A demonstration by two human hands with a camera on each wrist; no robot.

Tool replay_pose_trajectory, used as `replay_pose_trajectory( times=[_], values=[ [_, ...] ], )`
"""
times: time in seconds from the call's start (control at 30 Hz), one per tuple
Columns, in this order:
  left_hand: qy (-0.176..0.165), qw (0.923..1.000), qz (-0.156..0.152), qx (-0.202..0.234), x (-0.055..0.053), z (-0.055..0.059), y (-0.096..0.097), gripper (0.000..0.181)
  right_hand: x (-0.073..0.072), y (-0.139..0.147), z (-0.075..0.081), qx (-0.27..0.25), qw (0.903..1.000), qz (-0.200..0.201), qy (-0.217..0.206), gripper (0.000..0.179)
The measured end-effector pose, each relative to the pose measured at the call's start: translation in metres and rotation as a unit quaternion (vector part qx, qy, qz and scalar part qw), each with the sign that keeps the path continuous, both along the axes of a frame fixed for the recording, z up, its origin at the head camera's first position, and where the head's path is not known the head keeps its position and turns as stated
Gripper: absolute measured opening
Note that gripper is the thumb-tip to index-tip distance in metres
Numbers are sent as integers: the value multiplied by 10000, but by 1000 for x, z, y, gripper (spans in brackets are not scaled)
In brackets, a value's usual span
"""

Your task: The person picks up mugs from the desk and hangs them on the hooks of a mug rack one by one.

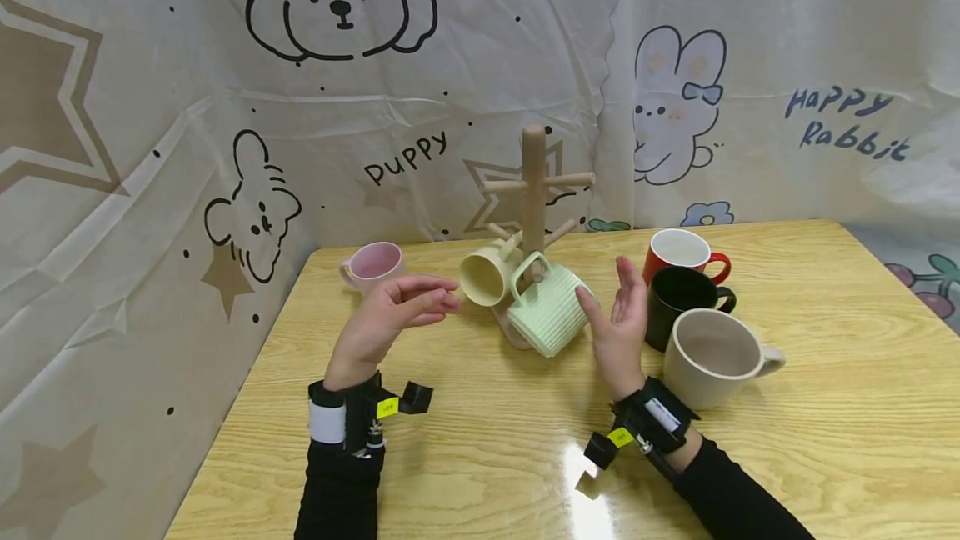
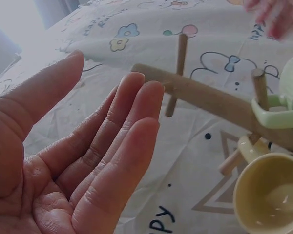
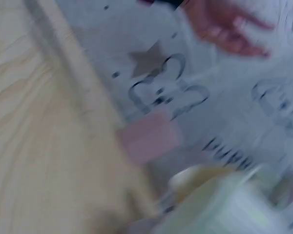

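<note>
A wooden mug rack (image 1: pixel 533 190) stands at the back of the table, with a pale yellow mug (image 1: pixel 484 275) and a ribbed light green mug (image 1: pixel 551 311) hanging by their handles from its lower pegs. To the left of the yellow mug my left hand (image 1: pixel 390 315) is raised, its fingers extended and holding nothing. In the left wrist view its palm and fingers show bare beside the rack. My right hand (image 1: pixel 618 327) is held up just right of the green mug, thumb apart from the fingers, palm bare. The right wrist view is blurred, with the green mug in its lower part.
A pink mug (image 1: pixel 377 263) sits at the back left, beyond my left hand. Right of my right hand stand a red mug with white inside (image 1: pixel 678 248), a black mug (image 1: pixel 681 298) and a beige mug (image 1: pixel 712 357). A printed cloth (image 1: pixel 450 40) hangs behind the table.
</note>
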State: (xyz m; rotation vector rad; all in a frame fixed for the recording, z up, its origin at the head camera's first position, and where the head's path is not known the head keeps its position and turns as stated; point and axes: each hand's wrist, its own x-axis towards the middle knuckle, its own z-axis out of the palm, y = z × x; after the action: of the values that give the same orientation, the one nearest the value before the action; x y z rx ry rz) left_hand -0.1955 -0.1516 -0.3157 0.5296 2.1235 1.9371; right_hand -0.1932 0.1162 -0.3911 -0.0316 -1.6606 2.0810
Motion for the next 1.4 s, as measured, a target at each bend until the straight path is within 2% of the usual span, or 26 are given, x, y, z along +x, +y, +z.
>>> replay_pose_trajectory(
  times=[0.13, 0.3, 0.4, 0.47, 0.5, 0.53, 0.57, 0.6, 0.67, 0.7, 0.73, 0.8, 0.83, 0.87, 0.93, 0.97, 1.03, 1.13, 1.4],
  values=[
    [101, 9998, 180, -64, 2, 3, -9, 39, 16, 7, 33, 58, 9992, 295, 245, 44],
    [311, 9982, 462, -226, 4, 5, -21, 39, 29, 32, 64, 315, 9965, 759, 131, 19],
    [429, 9960, 678, -403, 5, 6, -27, 38, 36, 50, 76, 1007, 9896, 1025, 51, 15],
    [482, 9937, 832, -570, 6, 6, -29, 37, 40, 61, 80, 1923, 9759, 1030, 33, 17],
    [518, 9920, 912, -696, 6, 6, -29, 37, 41, 65, 82, 2497, 9637, 942, 66, 20],
    [553, 9901, 985, -836, 5, 6, -30, 37, 42, 69, 83, 3140, 9460, 792, 143, 22],
    [620, 9869, 1059, -1049, 5, 6, -29, 36, 42, 73, 84, 3788, 9230, 633, 252, 25],
    [733, 9815, 1155, -1337, 5, 5, -29, 35, 41, 76, 84, 4405, 8959, 456, 361, 27],
    [1075, 9626, 1329, -2103, 5, 4, -27, 32, 39, 81, 84, 5312, 8454, 192, 520, 30],
    [1277, 9496, 1350, -2525, 5, 4, -25, 31, 38, 84, 84, 5613, 8258, 172, 517, 32],
    [1404, 9346, 1355, -2976, 6, 3, -24, 30, 37, 85, 84, 5842, 8102, 224, 423, 34],
    [1597, 9021, 1212, -3822, 8, 2, -22, 31, 35, 89, 85, 6121, 7896, 429, 24, 38],
    [1637, 8897, 1040, -4133, 9, 2, -22, 32, 35, 91, 85, 6201, 7824, 537, -207, 41],
    [1623, 8802, 840, -4379, 10, 2, -21, 34, 34, 93, 85, 6275, 7749, 639, -415, 44],
    [1525, 8660, 473, -4738, 11, 1, -20, 37, 33, 98, 85, 6386, 7619, 794, -739, 49],
    [1532, 8613, 327, -4833, 11, 1, -20, 39, 32, 100, 85, 6432, 7568, 834, -812, 50],
    [1533, 8557, 163, -4940, 11, 1, -18, 41, 30, 105, 83, 6463, 7527, 879, -893, 52],
    [1622, 8495, 132, -5019, 11, 1, -17, 42, 28, 113, 82, 6460, 7531, 853, -910, 51],
    [1662, 8520, 319, -4954, 12, 2, -14, 42, 25, 127, 78, 6414, 7597, 664, -840, 49]
  ],
)
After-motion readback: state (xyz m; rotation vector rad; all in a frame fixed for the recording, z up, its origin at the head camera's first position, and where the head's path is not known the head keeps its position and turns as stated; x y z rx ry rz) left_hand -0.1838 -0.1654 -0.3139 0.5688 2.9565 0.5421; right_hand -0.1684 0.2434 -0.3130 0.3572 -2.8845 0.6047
